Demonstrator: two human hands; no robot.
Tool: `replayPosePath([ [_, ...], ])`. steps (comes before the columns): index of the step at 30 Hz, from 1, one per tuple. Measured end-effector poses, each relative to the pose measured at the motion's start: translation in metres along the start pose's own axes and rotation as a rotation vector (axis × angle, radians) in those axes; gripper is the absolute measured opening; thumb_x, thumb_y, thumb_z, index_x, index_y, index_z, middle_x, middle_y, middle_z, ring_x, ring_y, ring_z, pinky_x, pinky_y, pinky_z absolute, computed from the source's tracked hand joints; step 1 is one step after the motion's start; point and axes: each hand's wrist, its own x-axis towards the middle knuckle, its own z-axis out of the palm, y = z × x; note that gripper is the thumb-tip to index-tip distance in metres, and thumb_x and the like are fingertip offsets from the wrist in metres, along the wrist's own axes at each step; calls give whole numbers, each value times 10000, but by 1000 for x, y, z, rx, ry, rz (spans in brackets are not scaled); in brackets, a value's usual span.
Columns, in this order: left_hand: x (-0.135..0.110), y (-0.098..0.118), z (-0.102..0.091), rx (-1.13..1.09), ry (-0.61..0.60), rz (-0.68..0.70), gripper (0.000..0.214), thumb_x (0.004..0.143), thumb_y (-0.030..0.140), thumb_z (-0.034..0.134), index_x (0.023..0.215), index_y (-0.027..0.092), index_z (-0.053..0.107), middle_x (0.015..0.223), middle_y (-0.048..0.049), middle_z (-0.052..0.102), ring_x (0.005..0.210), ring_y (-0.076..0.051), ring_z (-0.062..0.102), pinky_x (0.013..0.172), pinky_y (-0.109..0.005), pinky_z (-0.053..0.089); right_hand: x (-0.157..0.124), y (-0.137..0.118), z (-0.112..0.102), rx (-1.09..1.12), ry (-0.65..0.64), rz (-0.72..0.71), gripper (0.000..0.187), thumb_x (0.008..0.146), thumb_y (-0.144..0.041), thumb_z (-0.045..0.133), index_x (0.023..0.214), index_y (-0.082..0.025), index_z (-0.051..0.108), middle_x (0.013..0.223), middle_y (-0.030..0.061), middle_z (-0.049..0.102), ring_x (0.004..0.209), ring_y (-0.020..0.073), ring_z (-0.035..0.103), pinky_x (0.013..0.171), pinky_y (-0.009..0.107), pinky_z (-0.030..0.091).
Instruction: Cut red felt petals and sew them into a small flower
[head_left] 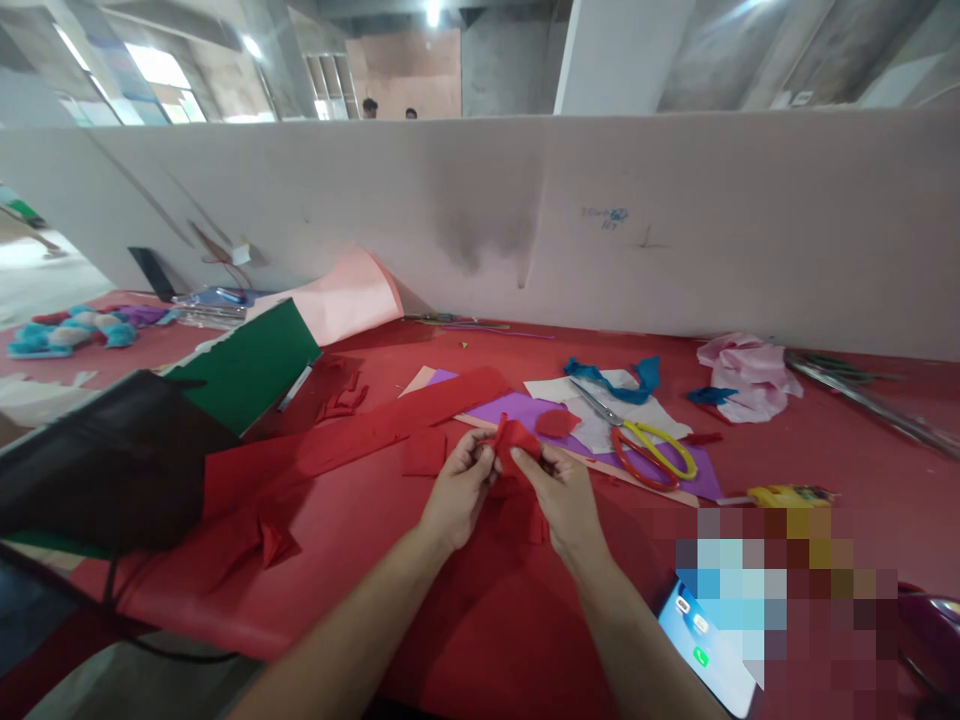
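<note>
Between my two hands is a small piece of red crepe paper (517, 442), held up above the red tabletop. My left hand (461, 485) pinches its left side, where a narrow rolled edge sticks up. On the other side my right hand (564, 490) grips the piece with the thumb laid across its front. Just left of my fingers lies a red square (424, 453). A long red strip (360, 440) stretches away to the left. Scissors (637, 440) with one red and one yellow handle rest to the right, on white and purple sheets (506, 408).
A phone (709, 640) lies at the front right, beside a blurred-out patch. Blue crepe scraps (637, 380) and crumpled pink paper (750, 375) sit at the back right. On the left are a dark bag (105, 460) and green board (255, 360). A white partition (337, 200) borders the table.
</note>
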Motion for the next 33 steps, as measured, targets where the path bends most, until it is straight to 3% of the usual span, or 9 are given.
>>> replayPosePath([
  [8,-2,1,1,71,9,20,241,762,268,662,984,186,622,680,45,501,576,-67,389,597,-187,334,0,1,-1,-51,41,14,184,752,-349,657,781,-170,681,694,1,657,699,188,588,693,324,484],
  [20,-2,0,-1,231,89,85,204,750,303,669,919,187,673,693,22,577,661,-103,496,686,-215,402,0,-2,-2,44,2,14,169,737,-311,672,839,-182,711,807,29,719,737,211,633,720,336,497],
  [29,-3,1,3,304,109,141,182,751,274,662,904,178,689,850,-21,656,735,-122,552,734,-243,447,-3,-3,1,7,2,-42,218,763,-325,657,931,-195,708,887,25,717,813,199,632,779,328,494],
  [33,-4,0,6,279,105,137,177,731,276,684,872,171,701,816,-25,670,712,-126,567,725,-255,459,-5,-3,4,-5,71,-46,191,736,-327,694,865,-186,696,793,16,698,711,172,614,705,305,502],
])
